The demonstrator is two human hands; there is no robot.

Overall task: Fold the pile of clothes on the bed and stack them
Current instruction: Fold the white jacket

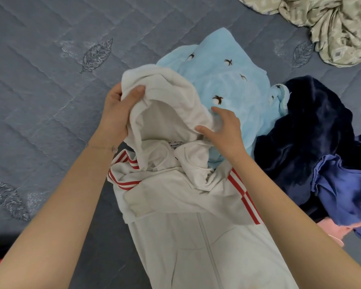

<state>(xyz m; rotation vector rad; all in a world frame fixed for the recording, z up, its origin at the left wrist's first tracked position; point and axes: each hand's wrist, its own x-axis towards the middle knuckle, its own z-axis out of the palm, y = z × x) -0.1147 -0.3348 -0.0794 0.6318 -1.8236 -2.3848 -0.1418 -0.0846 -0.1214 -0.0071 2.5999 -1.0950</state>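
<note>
The cream zip hoodie (188, 236) lay front-up on the grey quilted bed (40, 90), its hood (167, 119) lifted. The left hand (117, 113) pinched the hood's rim between thumb and curled fingers. The right hand (225, 132) touched the opposite rim with its fingers spread. A light blue fleece (233, 80) and a navy garment (313, 132) lay just behind.
</note>
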